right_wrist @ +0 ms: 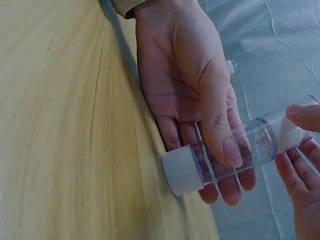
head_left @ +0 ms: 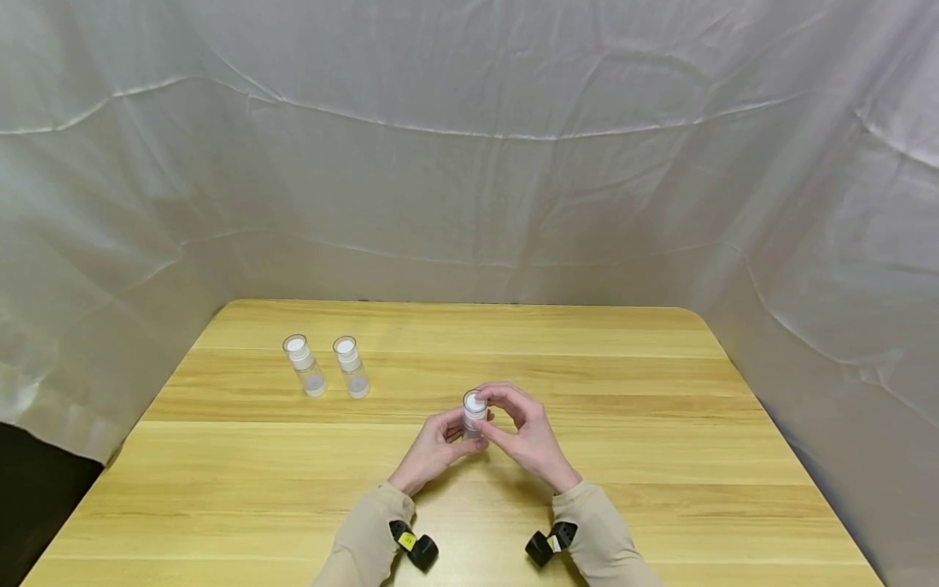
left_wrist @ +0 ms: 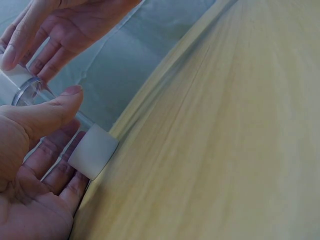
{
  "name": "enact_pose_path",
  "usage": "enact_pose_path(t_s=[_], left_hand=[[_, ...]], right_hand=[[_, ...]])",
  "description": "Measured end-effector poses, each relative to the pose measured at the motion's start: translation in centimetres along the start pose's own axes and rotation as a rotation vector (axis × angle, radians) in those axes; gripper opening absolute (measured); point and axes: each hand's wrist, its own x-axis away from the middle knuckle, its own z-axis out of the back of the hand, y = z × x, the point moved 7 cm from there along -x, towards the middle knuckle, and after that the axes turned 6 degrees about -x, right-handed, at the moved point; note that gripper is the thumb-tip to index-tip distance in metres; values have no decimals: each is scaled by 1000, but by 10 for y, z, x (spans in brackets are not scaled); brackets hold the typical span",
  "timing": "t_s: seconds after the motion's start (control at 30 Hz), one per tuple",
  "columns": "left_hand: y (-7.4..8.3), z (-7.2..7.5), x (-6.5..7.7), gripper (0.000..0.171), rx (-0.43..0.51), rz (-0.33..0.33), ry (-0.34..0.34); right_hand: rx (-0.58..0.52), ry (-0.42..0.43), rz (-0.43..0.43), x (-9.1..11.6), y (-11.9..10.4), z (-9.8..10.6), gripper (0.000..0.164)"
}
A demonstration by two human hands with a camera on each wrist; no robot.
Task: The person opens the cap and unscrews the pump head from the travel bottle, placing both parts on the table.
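A slim clear pump bottle (head_left: pixel 474 414) with a white base (right_wrist: pixel 183 170) and a white upper part stands on the table in front of me. My left hand (head_left: pixel 430 451) holds its clear body, thumb on one side and fingers behind, just above the base. Around the white top, under a clear cap, my right hand (head_left: pixel 524 432) pinches with thumb and fingers. In the right wrist view a clear ring (right_wrist: pixel 267 139) shows between the body and the white upper part. Part of the top is hidden by the right fingers in the left wrist view.
Two similar bottles, one (head_left: pixel 304 365) further left and one (head_left: pixel 351 367) beside it, stand upright at the table's back left. The wooden table (head_left: pixel 623 391) is bounded by a pale grey sheet (head_left: pixel 469 196) behind and at the sides.
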Motion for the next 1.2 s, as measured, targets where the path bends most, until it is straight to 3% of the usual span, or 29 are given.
enact_pose_path(t_s=[0.27,0.43,0.77,0.83,1.0,1.2], left_hand=[[-1,1,1,46,-15,11,16],[1,2,2,48,-31,1,18],[2,0,0,46,-25,1,8],[3,0,0,46,-30,-4,5],[4,-1,0,47,-46,-22,-7],[4,-1,1,48,-39,-20,-8]], right_hand=[[-38,27,19,-3,-7,4,35],[-96,49,98,-4,-14,5,35],[-181,219,173,-1,-26,23,38],[-141,263,156,0,-24,31,39],[79,383,76,6,-10,62,40],[242,497,-218,17,22,106,45]])
